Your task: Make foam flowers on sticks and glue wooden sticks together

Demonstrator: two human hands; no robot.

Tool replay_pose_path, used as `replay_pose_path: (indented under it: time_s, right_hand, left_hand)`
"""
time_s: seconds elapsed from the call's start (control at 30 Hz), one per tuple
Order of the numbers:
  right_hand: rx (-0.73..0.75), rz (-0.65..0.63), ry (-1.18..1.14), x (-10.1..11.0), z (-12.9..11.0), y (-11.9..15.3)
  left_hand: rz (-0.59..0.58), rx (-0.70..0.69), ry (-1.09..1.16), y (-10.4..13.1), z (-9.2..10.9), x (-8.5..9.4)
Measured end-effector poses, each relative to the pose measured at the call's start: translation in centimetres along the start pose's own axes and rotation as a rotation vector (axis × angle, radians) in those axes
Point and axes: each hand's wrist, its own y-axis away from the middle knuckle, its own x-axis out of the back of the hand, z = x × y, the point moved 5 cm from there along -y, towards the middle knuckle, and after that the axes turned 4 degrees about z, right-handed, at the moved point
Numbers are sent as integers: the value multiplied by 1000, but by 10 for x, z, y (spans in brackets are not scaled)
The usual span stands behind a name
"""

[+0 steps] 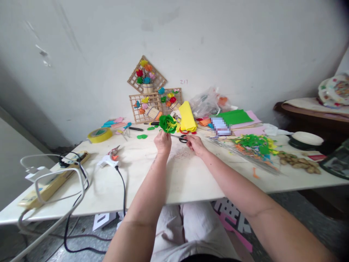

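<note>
A green flower (167, 123) with yellow strands at its centre rises from my left hand (163, 142), whose fingers are closed around its base. To the right, my right hand (195, 144) grips a pair of scissors (183, 139) by the dark handles. The blades reach left toward the flower's underside; whether they touch it I cannot tell. Behind the hands lies folded yellow material (187, 117). Several green cut pieces (142, 137) rest on the table left of the flower.
Bamboo lattices with flowers (144, 105) lean on the wall. At left are a tape roll (100, 135), a hot glue gun (109, 161) and a corded power strip (54, 185). At right lie thin wires (245, 157), coloured scraps (255, 143), peanuts (300, 162) and a phone (220, 126).
</note>
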Motion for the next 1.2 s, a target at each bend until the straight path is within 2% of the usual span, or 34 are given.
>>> replay_pose_path:
  time_s: [0.1,0.23,0.3,0.53,0.63,0.73,0.93,1.2]
  right_hand:
    - [181,110,95,6,-11,-3]
    - [431,247,172,9,-38,0]
    - [516,283,169,6,-57,5]
    - [696,280,179,-16,-142,14]
    - [804,252,157,-24,-168,19]
    - [906,205,209,-26,-183,31]
    - [1059,53,443,-24,-198,58]
    - [1152,-99,726,-37,-213,64]
  left_hand:
    - [-22,-26,-16,0,2,2]
    - [-10,-34,-14,0,2,4]
    - [0,-27,-8,0,1,4]
    - [9,-10,-9,-2,-4,6]
    - [21,14,-24,-2,-7,6]
    - [18,31,-51,-2,-11,4]
    - [3,-1,-46,-2,-10,2]
    - [31,16,-40,-2,-16,3]
